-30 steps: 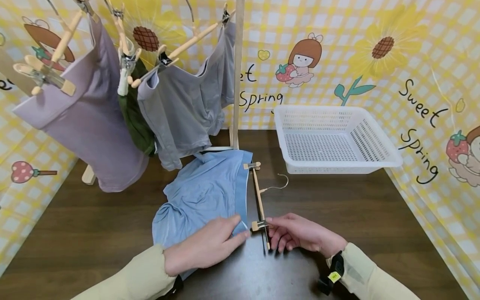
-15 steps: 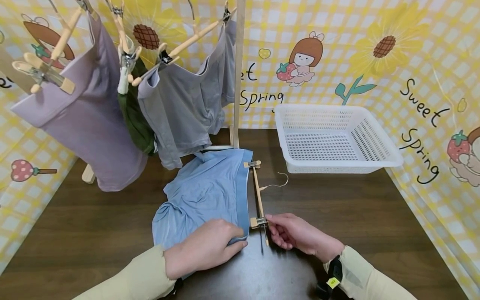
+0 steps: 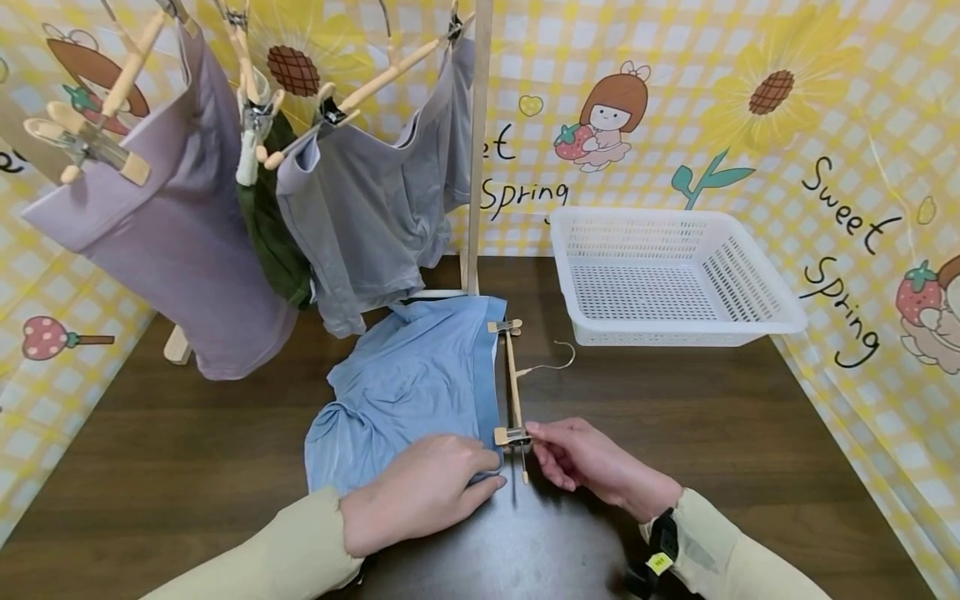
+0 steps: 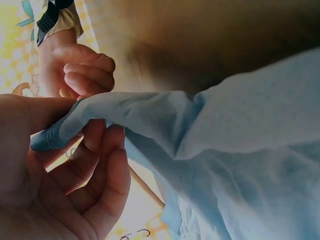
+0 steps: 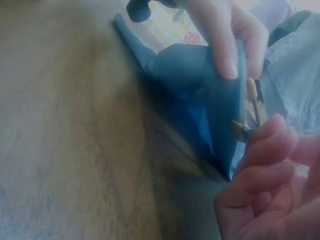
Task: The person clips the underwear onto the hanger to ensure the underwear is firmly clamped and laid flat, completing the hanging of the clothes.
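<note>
Blue underpants (image 3: 412, 367) lie on the table, waistband facing right. My left hand (image 3: 423, 492) pinches the near end of the waistband between thumb and fingers; the left wrist view shows the band (image 4: 50, 137) raised in that grip. Alongside the waistband is a wooden clip hanger (image 3: 514, 392) with its metal hook pointing right. Its far clip (image 3: 502, 326) overlaps the far corner of the waistband. My right hand (image 3: 588, 462) pinches the near clip (image 3: 513, 436) by its handles, the clip's wooden tip right at the waistband edge. In the right wrist view, that clip (image 5: 240, 131) sits beside the blue fabric.
A white perforated basket (image 3: 675, 333) stands at the back right. On the left, a wooden rack (image 3: 476, 167) bears hanging clothes: a lilac garment (image 3: 195, 225), a dark green one (image 3: 273, 242) and grey underpants (image 3: 375, 200). A yellow checked cloth (image 3: 787, 183) encloses the table.
My right hand has moved the near clip slightly left and away from me, closer to the waistband. My left hand has shifted slightly right, raising the waistband end beside the clip.
</note>
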The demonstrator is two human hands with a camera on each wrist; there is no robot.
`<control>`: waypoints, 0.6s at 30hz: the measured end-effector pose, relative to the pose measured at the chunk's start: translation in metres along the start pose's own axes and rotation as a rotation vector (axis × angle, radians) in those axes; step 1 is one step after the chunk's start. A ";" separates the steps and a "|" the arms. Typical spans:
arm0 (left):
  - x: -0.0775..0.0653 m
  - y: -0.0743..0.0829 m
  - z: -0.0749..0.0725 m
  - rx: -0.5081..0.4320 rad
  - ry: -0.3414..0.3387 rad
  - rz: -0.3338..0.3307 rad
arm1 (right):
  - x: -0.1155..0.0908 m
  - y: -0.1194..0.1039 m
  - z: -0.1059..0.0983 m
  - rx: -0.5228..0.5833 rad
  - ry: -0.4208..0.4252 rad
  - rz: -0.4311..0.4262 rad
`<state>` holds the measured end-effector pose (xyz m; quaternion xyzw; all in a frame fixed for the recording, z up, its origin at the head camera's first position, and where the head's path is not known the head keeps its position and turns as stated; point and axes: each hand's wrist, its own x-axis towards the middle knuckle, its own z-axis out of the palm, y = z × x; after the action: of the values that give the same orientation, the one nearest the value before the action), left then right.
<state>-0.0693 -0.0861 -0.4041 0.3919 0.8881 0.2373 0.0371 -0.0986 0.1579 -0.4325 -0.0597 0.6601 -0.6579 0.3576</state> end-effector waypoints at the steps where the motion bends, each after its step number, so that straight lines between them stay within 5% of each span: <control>1: 0.001 0.000 0.000 0.004 0.001 0.003 | 0.000 0.000 0.000 0.001 -0.001 -0.002; 7: 0.006 0.000 0.001 -0.009 0.015 0.030 | 0.004 0.002 0.003 -0.010 -0.004 0.005; 13: 0.017 -0.006 -0.004 -0.052 0.086 0.020 | 0.006 0.002 0.004 -0.046 -0.038 0.139; 16: 0.027 -0.010 -0.011 -0.076 0.153 -0.028 | 0.004 0.001 0.002 -0.153 -0.028 0.149; 18: 0.036 -0.013 -0.016 -0.076 0.178 -0.065 | 0.002 -0.002 -0.001 -0.332 0.006 0.100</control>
<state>-0.1069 -0.0739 -0.3912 0.3383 0.8906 0.3034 -0.0195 -0.1014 0.1569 -0.4318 -0.0827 0.7629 -0.5215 0.3731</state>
